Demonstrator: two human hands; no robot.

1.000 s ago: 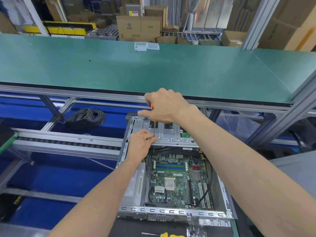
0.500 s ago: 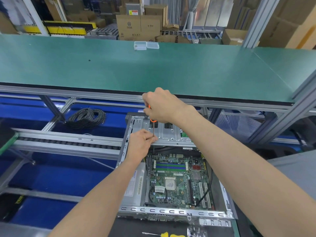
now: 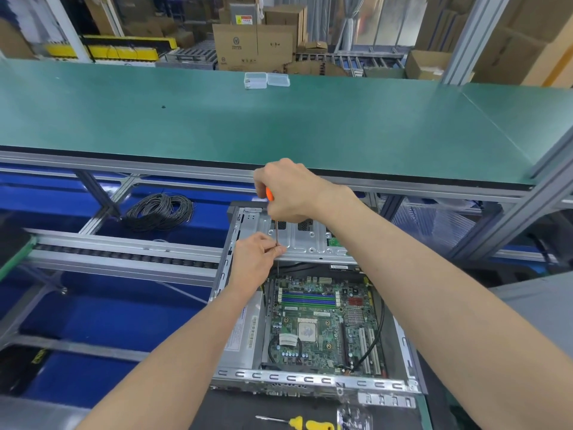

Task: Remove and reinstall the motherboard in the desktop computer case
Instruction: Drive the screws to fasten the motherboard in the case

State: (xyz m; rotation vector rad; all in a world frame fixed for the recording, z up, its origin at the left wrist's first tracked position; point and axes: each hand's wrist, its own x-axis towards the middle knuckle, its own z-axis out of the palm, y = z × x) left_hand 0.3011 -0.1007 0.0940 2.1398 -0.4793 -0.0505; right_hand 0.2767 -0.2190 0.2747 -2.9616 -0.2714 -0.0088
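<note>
An open desktop computer case [image 3: 313,380] lies on a dark worktop [image 3: 248,411] at the near edge, its lid off and its inside facing up. The green motherboard [image 3: 322,324] sits flat in the case, filling the right and middle part of the floor, with a grey power supply box [image 3: 245,333] just beside it along the left wall. At the far end of the case a bare metal drive bracket [image 3: 307,240] spans the width above the board's far edge.

The right hand [image 3: 288,190] is curled round the orange handle of a screwdriver [image 3: 277,234], holding it upright over the far left corner of the motherboard. The thin shaft runs straight down past the bracket, and its tip meets the board's far left corner. The left hand [image 3: 255,259] pinches the shaft low down between thumb and fingertips, resting against the bracket's near lip.

A black cable [image 3: 373,339] loops across the right side of the board near the white slots. On the worktop's near edge, in front of the case, lie a yellow-handled screwdriver [image 3: 297,422] and a clear plastic bag [image 3: 353,417], partly cut off by the frame.

Beyond the case a long green bench [image 3: 279,125] carries two small clear plastic boxes [image 3: 266,79] at its far edge. A coil of black wire [image 3: 159,211] rests on the blue floor below, to the left.
</note>
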